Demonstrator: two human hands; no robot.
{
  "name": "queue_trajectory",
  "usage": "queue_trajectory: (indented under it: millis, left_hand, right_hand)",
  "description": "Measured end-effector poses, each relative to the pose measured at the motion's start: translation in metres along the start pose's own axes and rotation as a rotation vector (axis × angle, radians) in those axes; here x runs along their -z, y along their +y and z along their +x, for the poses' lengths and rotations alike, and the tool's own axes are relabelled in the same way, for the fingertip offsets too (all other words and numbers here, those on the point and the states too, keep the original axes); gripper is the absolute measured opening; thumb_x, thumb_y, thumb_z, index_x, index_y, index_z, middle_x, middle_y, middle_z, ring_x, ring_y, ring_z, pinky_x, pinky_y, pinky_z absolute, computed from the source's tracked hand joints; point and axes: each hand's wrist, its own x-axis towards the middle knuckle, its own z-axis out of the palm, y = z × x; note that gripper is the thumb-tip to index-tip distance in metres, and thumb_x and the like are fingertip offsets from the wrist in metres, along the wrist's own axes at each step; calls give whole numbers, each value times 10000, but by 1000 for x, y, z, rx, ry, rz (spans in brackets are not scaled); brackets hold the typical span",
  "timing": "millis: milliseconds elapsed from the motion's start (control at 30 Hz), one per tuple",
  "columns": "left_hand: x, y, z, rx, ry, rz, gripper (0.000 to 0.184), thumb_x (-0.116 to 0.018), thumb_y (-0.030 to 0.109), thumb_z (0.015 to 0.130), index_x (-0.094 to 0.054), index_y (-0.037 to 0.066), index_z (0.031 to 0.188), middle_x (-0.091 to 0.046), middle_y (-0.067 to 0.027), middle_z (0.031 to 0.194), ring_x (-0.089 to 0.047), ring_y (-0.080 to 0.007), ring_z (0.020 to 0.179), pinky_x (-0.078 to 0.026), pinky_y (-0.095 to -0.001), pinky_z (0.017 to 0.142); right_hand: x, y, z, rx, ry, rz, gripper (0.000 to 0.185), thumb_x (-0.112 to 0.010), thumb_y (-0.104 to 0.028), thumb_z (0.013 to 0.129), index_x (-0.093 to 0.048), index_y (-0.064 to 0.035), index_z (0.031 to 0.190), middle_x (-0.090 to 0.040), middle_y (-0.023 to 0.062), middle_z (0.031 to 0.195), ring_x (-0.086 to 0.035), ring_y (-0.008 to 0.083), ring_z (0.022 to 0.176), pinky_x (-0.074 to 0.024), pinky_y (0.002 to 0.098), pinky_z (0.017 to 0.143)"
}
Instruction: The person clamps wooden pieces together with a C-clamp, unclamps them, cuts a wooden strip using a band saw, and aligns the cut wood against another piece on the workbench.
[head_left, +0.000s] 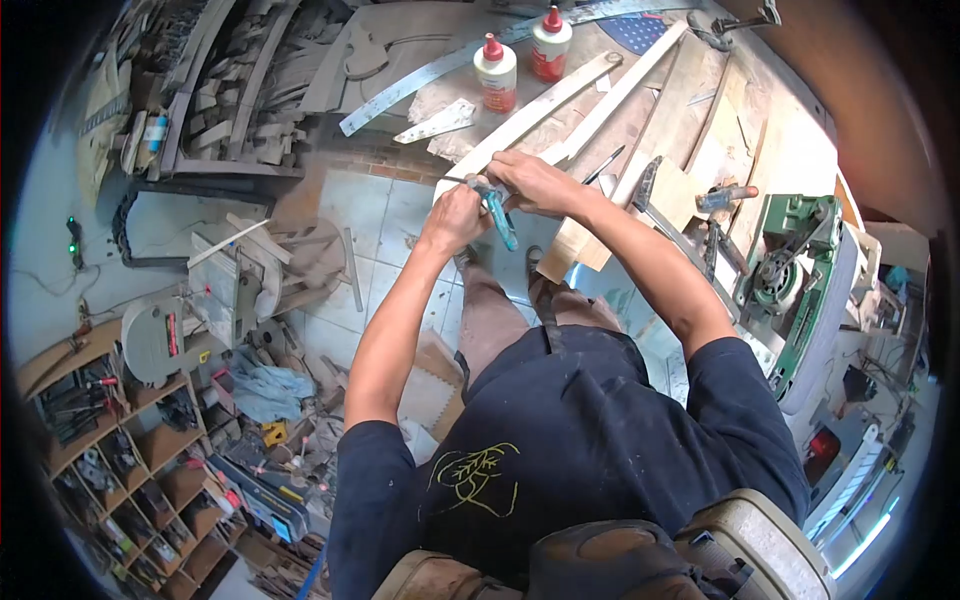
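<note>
A small teal tool (497, 212), which looks like a clamp, sits between my hands at the near end of a pale wooden strip (545, 103). My left hand (460, 217) is closed in a fist against the tool's left side. From the right, my right hand (535, 184) reaches over the strip's end, its fingers bent and pressed near the top of the tool. My fingers hide the exact grip and part of the jaw. Beside my right forearm lie a dark pen (604, 165) and a wooden block (574, 245).
Two glue bottles (496, 76) with red caps stand on the bench beyond my hands. A metal bar clamp (690, 235) and a green machine (800, 260) are at the right. Scrap wood fills a rack (235, 90) at upper left; cubbies (130, 450) stand lower left.
</note>
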Motion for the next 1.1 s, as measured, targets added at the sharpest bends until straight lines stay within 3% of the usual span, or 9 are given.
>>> queue_trajectory:
  millis: [133,233,333,433,633,733,1100]
  left_hand:
    - [7,4,1,-16,-81,47,375,-820,280,798,-580,46,966,-643,-190,892,-655,-423,838,-513,-493,698]
    - [9,1,5,90,-104,-4,358,-826,293,794,-600,44,916,-649,-183,865,-657,-416,831,-508,-489,696]
    - [15,6,5,36,-76,-2,353,-837,297,785,-616,38,877,-650,-173,829,-649,-405,792,-503,-479,679]
    - [15,-1,7,-40,-91,-23,261,-768,215,800,-615,50,932,-671,-197,840,-664,-427,788,-524,-510,663]
    - [13,-6,10,-35,-94,-20,284,-800,244,794,-628,51,911,-673,-195,840,-660,-431,797,-513,-511,653]
    - [13,-4,9,-26,-73,-38,328,-848,250,763,-638,18,860,-658,-165,823,-650,-371,772,-509,-455,673]
    - [11,-7,9,-58,-61,-56,324,-839,262,766,-658,24,894,-680,-173,853,-667,-391,802,-523,-470,693]
  right_hand:
    - [-5,2,0,11,31,-49,424,-817,-94,641,-526,-21,940,-568,147,973,-589,370,963,-480,445,837]
    - [-1,1,1,-1,25,5,386,-782,-55,644,-540,-15,941,-583,151,966,-604,374,956,-493,441,828]
    - [-3,4,5,1,26,-45,356,-750,-24,642,-551,-4,937,-597,156,954,-616,376,954,-502,442,820]
    - [-3,5,5,-4,18,-26,351,-742,-10,636,-558,5,934,-604,160,944,-620,376,957,-504,447,823]
    - [1,4,8,21,10,-2,362,-760,-19,629,-564,6,932,-608,158,933,-624,380,955,-504,450,827]
    - [0,5,9,22,-1,11,367,-768,-26,626,-569,1,933,-612,155,929,-625,377,957,-505,449,827]
    - [-2,5,11,23,2,-4,357,-761,-31,634,-576,-4,937,-618,151,936,-629,373,968,-514,447,830]
